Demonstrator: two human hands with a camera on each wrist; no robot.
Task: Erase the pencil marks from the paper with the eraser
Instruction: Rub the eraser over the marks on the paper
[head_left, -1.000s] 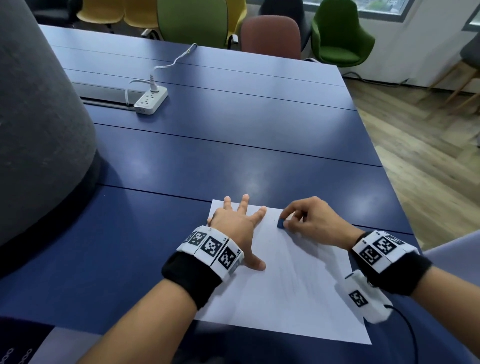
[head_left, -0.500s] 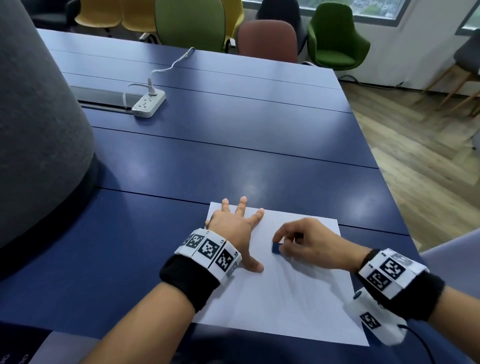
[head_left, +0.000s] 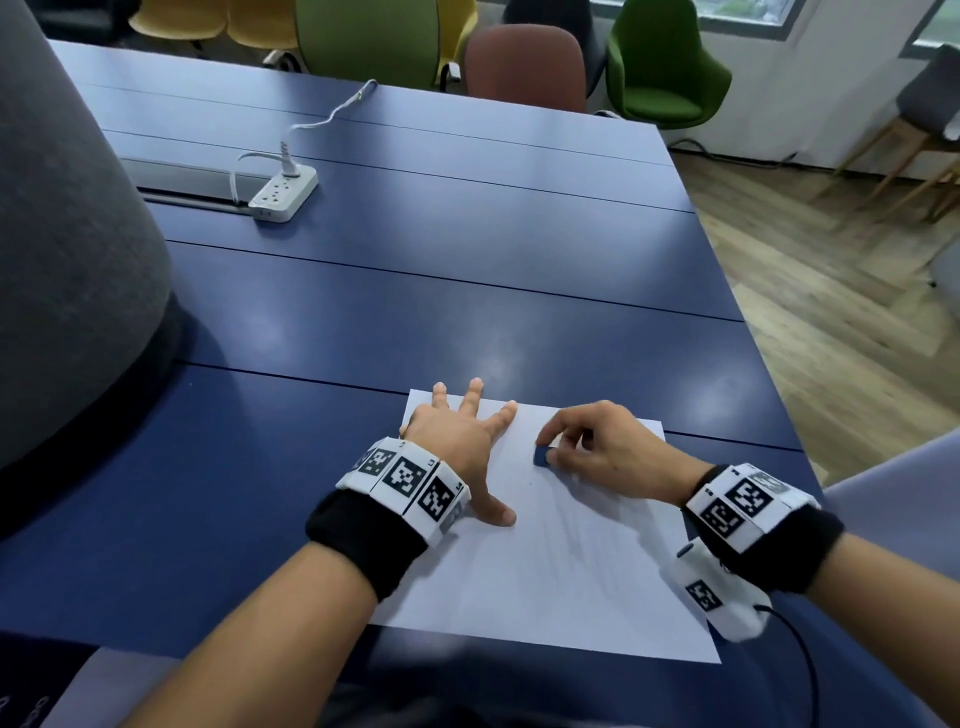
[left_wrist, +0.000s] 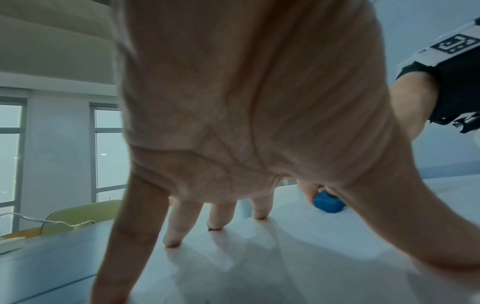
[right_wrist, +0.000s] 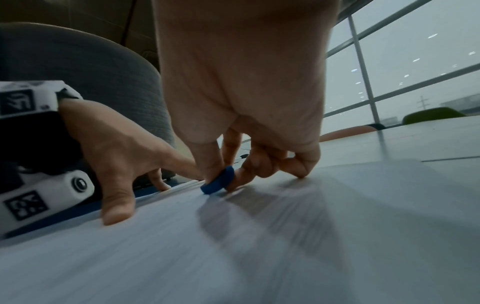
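A white sheet of paper (head_left: 561, 561) lies on the blue table near its front edge, with faint grey pencil strokes across its middle. My left hand (head_left: 462, 431) is spread flat on the sheet's upper left part, fingers straight, pressing it down. My right hand (head_left: 587, 441) pinches a small blue eraser (head_left: 542, 456) between thumb and fingers and holds it against the paper near the top middle. The eraser (right_wrist: 218, 181) shows edge-on against the sheet in the right wrist view, and it (left_wrist: 328, 203) is seen past the left hand's fingers in the left wrist view.
A white power strip (head_left: 283, 195) with a cable sits far back on the blue table (head_left: 467, 291). A large grey rounded object (head_left: 67, 260) stands at the left. Chairs line the far side, and the table's right edge drops to a wooden floor.
The right hand with the eraser has moved toward me down the paper and then back up a little. The left hand has stayed pressed on the sheet.
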